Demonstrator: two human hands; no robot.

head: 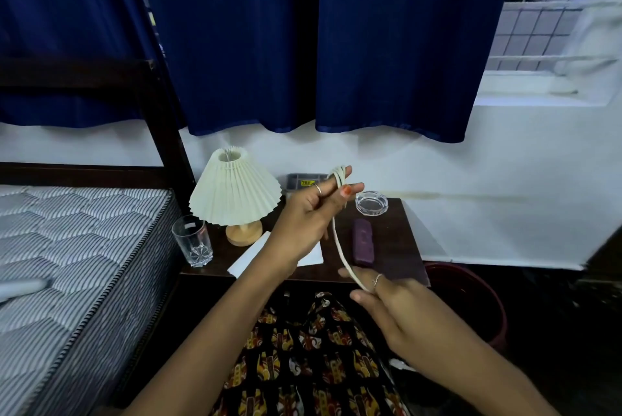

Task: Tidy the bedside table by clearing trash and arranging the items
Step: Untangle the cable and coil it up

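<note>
Cable (340,240) hangs above the counter (397,244), looped around the left hand's (303,227) raised fingers (338,176); the right hand (387,301) pinches its lower run. Keep light tension, stacking each loop snugly before setting it down.

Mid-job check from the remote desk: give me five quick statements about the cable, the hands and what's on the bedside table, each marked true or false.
1. The white cable is looped around fingers of the left hand. True.
2. The right hand is away from the cable. False: the cable runs down into its fingers.
3. The drinking glass lies on its side. False: it stands upright at the table's left front corner.
4. The purple case lies flat on the bedside table, in front of the clear ashtray. True.
5. The lamp has a dark shade. False: its pleated shade is cream, on a wooden base.
</note>
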